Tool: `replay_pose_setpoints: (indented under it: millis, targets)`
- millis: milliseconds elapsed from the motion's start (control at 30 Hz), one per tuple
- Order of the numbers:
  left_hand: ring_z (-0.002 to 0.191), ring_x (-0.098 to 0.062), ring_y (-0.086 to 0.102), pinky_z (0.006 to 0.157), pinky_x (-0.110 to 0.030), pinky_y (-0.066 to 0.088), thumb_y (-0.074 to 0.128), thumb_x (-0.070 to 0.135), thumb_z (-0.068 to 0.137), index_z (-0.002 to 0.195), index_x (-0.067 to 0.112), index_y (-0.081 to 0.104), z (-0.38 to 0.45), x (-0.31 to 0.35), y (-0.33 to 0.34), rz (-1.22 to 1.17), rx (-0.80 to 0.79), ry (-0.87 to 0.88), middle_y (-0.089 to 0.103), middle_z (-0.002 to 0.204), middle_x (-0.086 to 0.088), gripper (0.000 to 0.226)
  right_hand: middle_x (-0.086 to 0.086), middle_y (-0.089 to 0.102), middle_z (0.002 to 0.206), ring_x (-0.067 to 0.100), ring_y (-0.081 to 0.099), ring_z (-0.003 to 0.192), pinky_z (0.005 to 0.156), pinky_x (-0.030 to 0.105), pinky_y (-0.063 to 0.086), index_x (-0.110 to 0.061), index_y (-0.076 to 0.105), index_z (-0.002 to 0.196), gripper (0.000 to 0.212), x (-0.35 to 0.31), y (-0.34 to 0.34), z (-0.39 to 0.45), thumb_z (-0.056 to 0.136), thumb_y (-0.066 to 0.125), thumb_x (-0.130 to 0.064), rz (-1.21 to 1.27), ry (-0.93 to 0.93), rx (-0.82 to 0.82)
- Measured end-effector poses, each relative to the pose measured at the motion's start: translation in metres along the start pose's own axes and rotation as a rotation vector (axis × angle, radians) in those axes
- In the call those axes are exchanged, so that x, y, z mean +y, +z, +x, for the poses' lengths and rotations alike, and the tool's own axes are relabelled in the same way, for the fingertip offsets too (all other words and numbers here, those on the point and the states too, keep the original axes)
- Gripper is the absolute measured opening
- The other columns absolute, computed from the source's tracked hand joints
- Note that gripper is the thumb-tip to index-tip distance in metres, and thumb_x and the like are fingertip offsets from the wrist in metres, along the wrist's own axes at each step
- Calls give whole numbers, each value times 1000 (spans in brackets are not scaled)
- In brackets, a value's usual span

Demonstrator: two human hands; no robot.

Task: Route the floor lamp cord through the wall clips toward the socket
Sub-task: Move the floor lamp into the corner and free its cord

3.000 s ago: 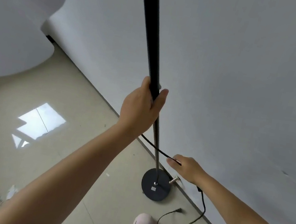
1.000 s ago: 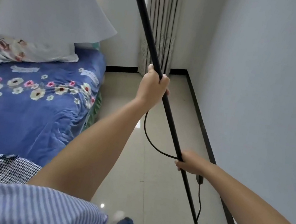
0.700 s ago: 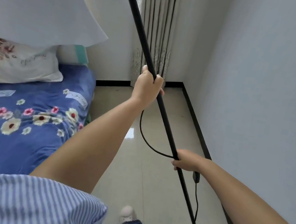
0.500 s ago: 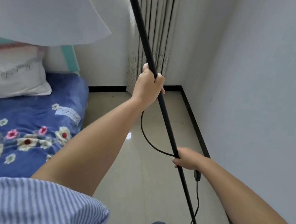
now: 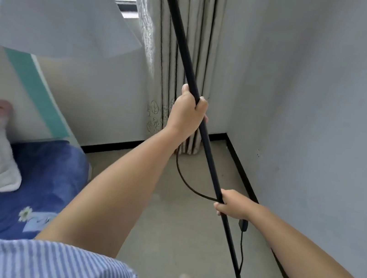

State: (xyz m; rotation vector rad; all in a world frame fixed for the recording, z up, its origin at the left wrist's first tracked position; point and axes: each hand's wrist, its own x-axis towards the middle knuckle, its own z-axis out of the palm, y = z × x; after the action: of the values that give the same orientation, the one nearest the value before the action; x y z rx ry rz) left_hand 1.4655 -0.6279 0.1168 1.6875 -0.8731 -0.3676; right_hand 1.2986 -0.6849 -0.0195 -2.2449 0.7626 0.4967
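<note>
Near wall, left hand [image 5: 187, 113] gripping pole [image 5: 186, 52] (right hand [image 5: 234, 205] lower, perhaps cord [image 5: 185, 180])

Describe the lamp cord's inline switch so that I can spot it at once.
Find the black lamp pole slanting across the middle, and follow it down to the right hand gripping it low. The inline switch hangs just below that hand, a small black block on the thin black cord, thicker than the cord itself.
</note>
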Motion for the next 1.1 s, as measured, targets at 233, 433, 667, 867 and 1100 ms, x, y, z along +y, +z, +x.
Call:
replay_pose_setpoints:
  millis: [233, 433, 667, 867, 1100]
  targets:
    - [46, -9, 50, 42, -20, 43, 35, 8, 96, 116, -1, 32, 158, -30, -6, 69, -41, 47, 53, 57, -2, 22, 10, 72, 98, 7, 54, 63, 52, 18, 36, -14, 47, 89, 9, -16, -87, 129, 88, 46, -22, 1, 8, 61]
    - [50, -9, 53, 45, -17, 45, 36, 9, 97, 124, -5, 30, 282, -64, -12, 64, -99, 92, 53, 57, 3, 31, 8, 73, 93, 19, 61, 74, 64, 29, 44, -26, 39, 65, 22, -29, -155, 235, 85, 46, -23, -3, 39, 102]
    - [50, -13, 50, 38, -15, 42, 36, 10, 96, 125, -2, 29, 443, -74, -16, 70, -193, 105, 56, 62, -1, 32, 20, 69, 91, 32, 61, 85, 57, 27, 30, -21, 38, 63, 25, -61, -252, 352, 84, 47, -15, -17, 101, 253]
    - [55, -11, 57, 39, -18, 42, 38, 12, 96, 131, 0, 27, 520, -66, 8, 110, -266, 152, 61, 71, -4, 38, -4, 37, 58, 20, 41, 59, 46, 20, 26, -30, 25, 56, 39, -55, -314, 412, 84, 47, -12, -5, 144, 350]
    - [71, -31, 63, 62, -38, 54, 39, 13, 96, 132, 0, 22, 580, -59, 36, 206, -274, 166, 69, 93, -20, 42, 8, 53, 71, 23, 49, 71, 54, 29, 33, -24, 43, 65, 23, -39, -373, 474, 86, 47, -17, 25, 152, 375]
